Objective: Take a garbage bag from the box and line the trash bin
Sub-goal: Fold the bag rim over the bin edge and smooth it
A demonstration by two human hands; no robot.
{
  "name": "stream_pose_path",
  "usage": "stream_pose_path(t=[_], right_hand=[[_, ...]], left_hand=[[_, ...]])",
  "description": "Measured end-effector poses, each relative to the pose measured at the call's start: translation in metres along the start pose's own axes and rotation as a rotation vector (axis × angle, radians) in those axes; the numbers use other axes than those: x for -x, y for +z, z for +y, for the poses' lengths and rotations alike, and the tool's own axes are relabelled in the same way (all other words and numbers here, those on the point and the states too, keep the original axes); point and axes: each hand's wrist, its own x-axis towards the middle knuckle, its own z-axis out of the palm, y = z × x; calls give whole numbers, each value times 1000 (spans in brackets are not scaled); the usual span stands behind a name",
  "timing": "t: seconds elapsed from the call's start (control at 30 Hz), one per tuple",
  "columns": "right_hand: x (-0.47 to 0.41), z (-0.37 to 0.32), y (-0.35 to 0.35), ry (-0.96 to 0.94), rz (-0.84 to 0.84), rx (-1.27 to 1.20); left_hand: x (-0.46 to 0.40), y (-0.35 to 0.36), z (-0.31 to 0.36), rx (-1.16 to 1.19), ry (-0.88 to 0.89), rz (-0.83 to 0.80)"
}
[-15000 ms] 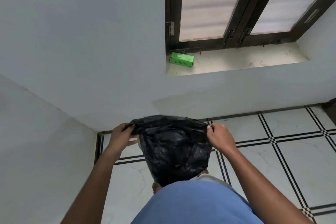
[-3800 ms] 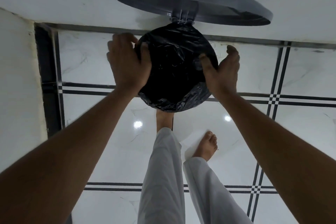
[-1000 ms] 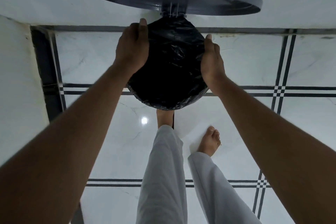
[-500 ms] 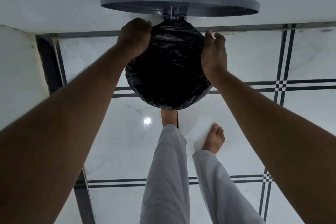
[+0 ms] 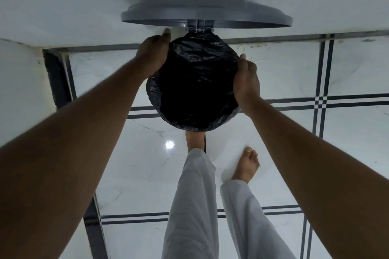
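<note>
A black garbage bag point(image 5: 195, 88) lines the round trash bin below me and is folded over its rim all round, so the bin's wall is hidden. The bin's grey lid point(image 5: 206, 14) stands open against the wall behind it. My left hand point(image 5: 154, 52) grips the bag's edge at the rim's far left, fingers curled over it. My right hand point(image 5: 246, 79) holds the bag's edge at the rim's right side, thumb on top. The garbage bag box is out of view.
The bin stands in a corner, with white walls behind and to the left. The floor is white marble tile point(image 5: 284, 73) with dark stripes. My left foot point(image 5: 194, 139) is at the bin's base, and my right foot point(image 5: 247, 165) is just beside it.
My left hand has stayed at the rim's far left, its fingers shifting on the bag's edge. My right hand has slid nearer along the rim's right side. The bag stays over the rim.
</note>
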Motion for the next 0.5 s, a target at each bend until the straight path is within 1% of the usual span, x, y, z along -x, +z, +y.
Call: stream_pose_path(t=[0.07, 0.17, 0.23, 0.3, 0.33, 0.43, 0.5], right_hand=[[8, 2, 1, 41, 88, -52], [24, 18, 1, 146, 191, -135], [38, 31, 0, 219, 217, -184], [51, 44, 0, 293, 197, -222], [56, 48, 1, 318, 170, -244], [64, 58, 6, 355, 65, -309], [64, 58, 7, 365, 26, -358]], left_hand=[[7, 2, -9, 39, -36, 98], [32, 10, -39, 163, -159, 221], [58, 19, -60, 269, -263, 267], [86, 30, -74, 428, -323, 289], [101, 37, -76, 514, -316, 255], [128, 51, -84, 780, -319, 70], [128, 55, -96, 929, -377, 28]])
